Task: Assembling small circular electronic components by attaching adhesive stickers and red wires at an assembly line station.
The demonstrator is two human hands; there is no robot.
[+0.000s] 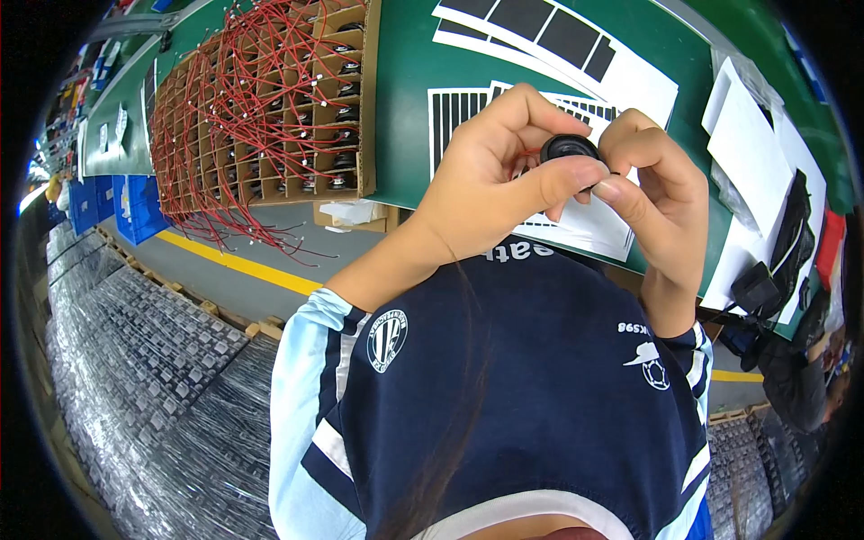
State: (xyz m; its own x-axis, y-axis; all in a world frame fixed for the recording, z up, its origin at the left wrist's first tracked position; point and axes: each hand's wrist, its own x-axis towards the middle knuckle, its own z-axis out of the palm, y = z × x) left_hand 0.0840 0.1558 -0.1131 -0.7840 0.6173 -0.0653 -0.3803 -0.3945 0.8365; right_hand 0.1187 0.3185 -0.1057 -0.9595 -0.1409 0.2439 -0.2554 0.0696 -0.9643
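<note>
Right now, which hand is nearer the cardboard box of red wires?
Left. The left hand is just right of the box, gripping the black round part; the right hand is farther right, at that part's other side.

Smooth plastic-looking disc (567,145), matt cardboard box (369,99)

A round black part (567,145) with red wire sits gripped in the left hand's fingers (560,179).

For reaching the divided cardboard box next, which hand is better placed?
Probably the left hand: it is nearer the cardboard box, with the right hand farther off. The left does hold the black round part, though.
</note>
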